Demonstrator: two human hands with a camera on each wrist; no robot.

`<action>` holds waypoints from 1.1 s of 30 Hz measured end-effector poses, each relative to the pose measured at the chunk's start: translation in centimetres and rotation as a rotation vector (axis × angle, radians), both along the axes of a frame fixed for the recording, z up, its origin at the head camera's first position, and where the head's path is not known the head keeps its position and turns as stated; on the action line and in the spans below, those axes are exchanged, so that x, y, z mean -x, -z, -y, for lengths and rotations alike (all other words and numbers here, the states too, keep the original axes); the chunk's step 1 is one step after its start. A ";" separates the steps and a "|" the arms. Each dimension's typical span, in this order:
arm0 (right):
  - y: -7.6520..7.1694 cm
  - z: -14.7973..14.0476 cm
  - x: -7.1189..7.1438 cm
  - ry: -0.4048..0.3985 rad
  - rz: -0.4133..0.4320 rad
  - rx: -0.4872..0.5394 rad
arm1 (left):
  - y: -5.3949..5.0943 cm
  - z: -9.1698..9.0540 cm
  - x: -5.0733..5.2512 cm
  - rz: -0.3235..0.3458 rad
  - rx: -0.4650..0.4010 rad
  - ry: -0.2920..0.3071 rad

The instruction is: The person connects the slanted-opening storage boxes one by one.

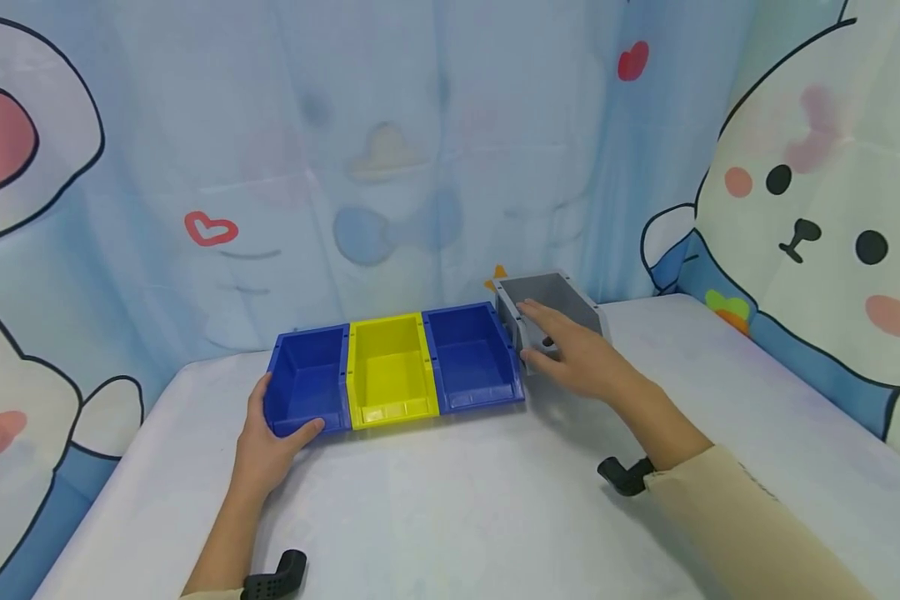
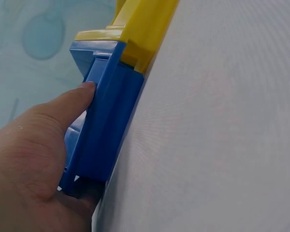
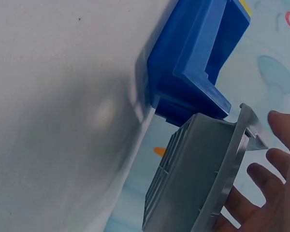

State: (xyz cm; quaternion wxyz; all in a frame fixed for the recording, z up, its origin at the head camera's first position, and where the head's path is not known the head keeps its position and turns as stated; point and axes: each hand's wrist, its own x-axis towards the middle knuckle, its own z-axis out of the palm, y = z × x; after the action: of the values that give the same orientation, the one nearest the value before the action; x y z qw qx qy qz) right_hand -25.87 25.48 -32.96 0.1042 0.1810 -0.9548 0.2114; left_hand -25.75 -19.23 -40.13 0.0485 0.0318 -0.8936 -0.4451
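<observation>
Three storage bins stand joined in a row: a left blue bin (image 1: 309, 379), a yellow bin (image 1: 392, 367) and a right blue bin (image 1: 471, 354). My left hand (image 1: 264, 450) grips the left blue bin at its outer end, thumb over the front lip and fingers along the side. At the row's right end a grey bin (image 3: 198, 169) sits higher than the others, its underside off the table and one corner against the right blue bin. My right hand (image 1: 581, 358) is over the grey bin's front, fingers spread and fairly straight; several fingertips stay apart from it, and any contact lower down is unclear.
A white cloth covers the table (image 1: 450, 517). Directly behind the bins hangs a blue curtain (image 1: 270, 125) with cartoon prints, continuing along the right side. Each wrist wears a black device (image 1: 626, 477).
</observation>
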 end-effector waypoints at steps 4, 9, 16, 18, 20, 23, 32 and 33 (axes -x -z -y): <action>0.3 0.2 0.4 -0.029 0.019 0.003 | 0.1 0.0 0.0 0.005 0.000 -0.002; 0.8 0.3 0.7 -0.041 0.024 0.014 | 0.2 -0.1 -0.1 0.000 -0.009 -0.001; 1.1 0.3 0.9 -0.046 0.025 0.018 | 0.0 -0.2 -0.1 -0.003 -0.006 -0.001; 1.1 0.4 0.8 -0.049 0.027 0.019 | 0.0 -0.2 -0.1 -0.006 -0.007 0.003; 1.1 0.4 0.8 -0.053 0.028 0.021 | 0.0 -0.2 0.0 -0.008 -0.007 0.007; 1.2 0.4 0.8 -0.061 0.029 0.022 | 0.1 -0.1 0.0 -0.008 -0.007 0.006; 1.8 0.5 1.1 -0.065 0.027 0.006 | 0.0 -0.1 0.1 -0.005 -0.004 -0.004; 1.9 0.5 1.1 -0.064 0.028 0.002 | 0.0 -0.1 0.1 -0.004 -0.004 -0.004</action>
State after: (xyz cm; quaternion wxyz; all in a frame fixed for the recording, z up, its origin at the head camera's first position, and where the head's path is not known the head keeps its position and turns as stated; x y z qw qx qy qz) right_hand -26.97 25.01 -34.84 0.0841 0.2084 -0.9496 0.2183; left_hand -25.88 -19.14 -40.11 0.0513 0.0328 -0.8926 -0.4468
